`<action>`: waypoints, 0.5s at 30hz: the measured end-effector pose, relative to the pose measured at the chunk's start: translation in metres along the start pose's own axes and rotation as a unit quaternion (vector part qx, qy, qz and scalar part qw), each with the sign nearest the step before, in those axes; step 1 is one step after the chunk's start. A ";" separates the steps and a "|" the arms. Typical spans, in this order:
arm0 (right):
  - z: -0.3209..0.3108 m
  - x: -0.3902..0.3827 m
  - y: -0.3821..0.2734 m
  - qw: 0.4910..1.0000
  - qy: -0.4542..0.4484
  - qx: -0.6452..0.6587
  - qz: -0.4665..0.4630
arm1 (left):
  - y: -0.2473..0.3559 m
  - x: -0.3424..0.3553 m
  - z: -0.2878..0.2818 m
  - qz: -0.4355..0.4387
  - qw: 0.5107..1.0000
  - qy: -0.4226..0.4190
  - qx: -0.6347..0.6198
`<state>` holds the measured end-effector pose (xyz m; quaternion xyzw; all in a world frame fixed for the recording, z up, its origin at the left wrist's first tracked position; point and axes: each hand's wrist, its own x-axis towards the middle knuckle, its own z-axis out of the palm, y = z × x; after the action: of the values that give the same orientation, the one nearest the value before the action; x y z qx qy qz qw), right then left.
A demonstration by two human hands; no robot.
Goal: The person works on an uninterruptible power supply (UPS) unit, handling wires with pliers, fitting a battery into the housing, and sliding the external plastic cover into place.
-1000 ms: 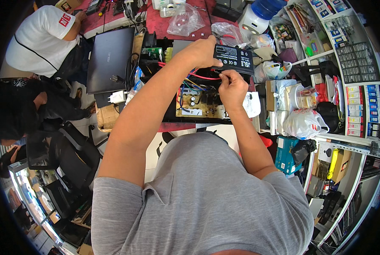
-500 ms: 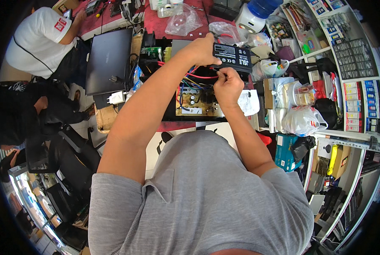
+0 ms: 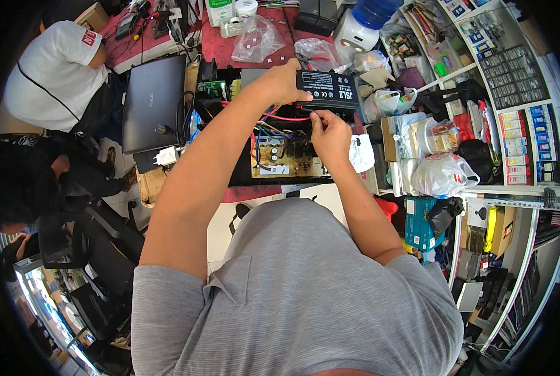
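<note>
A black box-shaped battery (image 3: 336, 93) with white print lies across the far side of an opened device. My left hand (image 3: 284, 84) grips its left end, thumb on the near side and fingers over the far edge. Just in front of the battery, my right hand (image 3: 331, 136) is closed in a pinch at the end of a red cable (image 3: 279, 116); the fingertips hide part of that end. A brown circuit board (image 3: 292, 156) sits nearer to me, below several coloured wires (image 3: 269, 128). The device's black casing (image 3: 239, 172) surrounds the board.
A closed dark laptop (image 3: 153, 103) and a white charger (image 3: 167, 156) are at the left. Beyond the device lie clear plastic bags (image 3: 258, 41). Shelves with boxes and bags (image 3: 446, 174) stand at the right. A person in a white shirt (image 3: 51, 78) sits at the far left.
The whole scene has shifted slightly left in view. My right hand still pinches by the battery, with its fingers a little straighter. My left hand stays on the battery.
</note>
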<state>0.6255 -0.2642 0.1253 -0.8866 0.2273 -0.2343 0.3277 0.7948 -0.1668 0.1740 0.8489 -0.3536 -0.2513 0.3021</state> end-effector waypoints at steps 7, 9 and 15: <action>0.014 0.001 0.004 0.998 0.050 0.017 -0.037 | -0.002 -0.001 -0.001 0.018 1.000 0.000 -0.009; 0.016 0.001 0.004 0.998 0.052 0.017 -0.042 | -0.002 0.001 -0.001 0.023 1.000 -0.002 -0.011; 0.011 0.003 0.006 0.998 0.029 0.031 -0.040 | 0.000 0.006 0.001 0.021 1.000 -0.001 0.020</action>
<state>0.6324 -0.2646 0.1141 -0.8770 0.1937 -0.2802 0.3389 0.7982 -0.1714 0.1721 0.8470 -0.3767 -0.2382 0.2898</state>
